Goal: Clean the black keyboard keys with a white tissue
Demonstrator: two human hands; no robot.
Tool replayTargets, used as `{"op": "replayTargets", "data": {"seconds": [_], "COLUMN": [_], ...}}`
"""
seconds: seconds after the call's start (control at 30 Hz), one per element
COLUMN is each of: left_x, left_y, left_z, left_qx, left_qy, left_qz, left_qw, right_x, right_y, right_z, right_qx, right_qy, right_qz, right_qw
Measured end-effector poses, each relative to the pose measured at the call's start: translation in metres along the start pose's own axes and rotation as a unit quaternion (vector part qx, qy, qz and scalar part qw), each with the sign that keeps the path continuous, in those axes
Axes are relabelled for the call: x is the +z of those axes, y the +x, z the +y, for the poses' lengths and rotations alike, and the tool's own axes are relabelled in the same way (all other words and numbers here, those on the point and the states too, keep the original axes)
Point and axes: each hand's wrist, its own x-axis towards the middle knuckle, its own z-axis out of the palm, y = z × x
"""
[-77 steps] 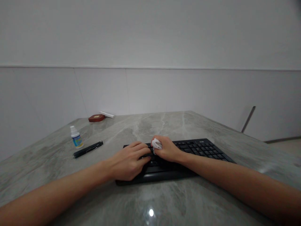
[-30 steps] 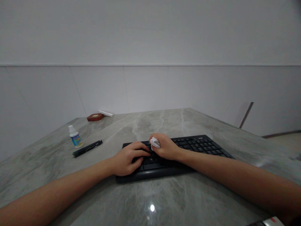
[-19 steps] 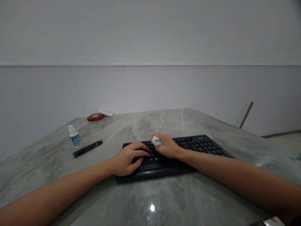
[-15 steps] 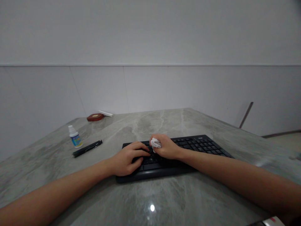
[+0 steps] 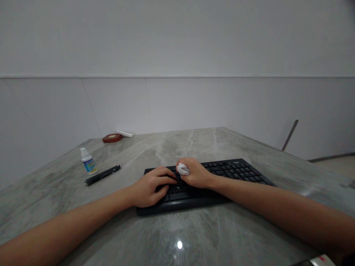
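Note:
A black keyboard point(image 5: 194, 201) lies on the grey marbled table. Over its left part rests my left hand point(image 5: 151, 186), fingers spread on the keys and holding nothing. My right hand point(image 5: 195, 173) is closed around a crumpled white tissue point(image 5: 183, 169), just right of my left fingertips and over the middle of the keyboard. The number keys at the right end stay uncovered.
To the left stand a small white bottle with a blue and yellow label point(image 5: 90, 164) and a black pen point(image 5: 102, 175). A reddish-brown box point(image 5: 111, 138) and a white bar point(image 5: 124, 133) lie near the wall. Part of an object point(image 5: 321, 260) shows bottom right.
My right hand and the white tissue have shifted very slightly to the left. My left hand rests in the same place.

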Motion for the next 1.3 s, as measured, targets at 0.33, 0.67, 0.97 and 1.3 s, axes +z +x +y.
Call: {"op": "replayTargets", "data": {"seconds": [0.33, 0.67, 0.97, 1.3], "left_x": [-0.009, -0.009, -0.007, -0.002], "left_y": [0.001, 0.004, 0.004, 0.005], "left_z": [0.002, 0.006, 0.005, 0.0], "left_qx": [-0.005, -0.024, -0.055, -0.159], "left_qy": [0.082, 0.104, 0.099, 0.135], "left_qz": [-0.158, -0.2, -0.201, -0.207], "left_qw": [0.984, 0.974, 0.973, 0.956], "right_x": [0.0, 0.001, -0.001, -0.001], "right_y": [0.004, 0.005, 0.005, 0.004], "right_z": [0.011, 0.013, 0.01, 0.01], "right_qx": [0.131, 0.128, 0.12, 0.119], "right_qy": [0.078, 0.088, 0.084, 0.085], "right_qz": [0.108, 0.113, 0.112, 0.115], "right_qw": [0.982, 0.981, 0.983, 0.983]}}
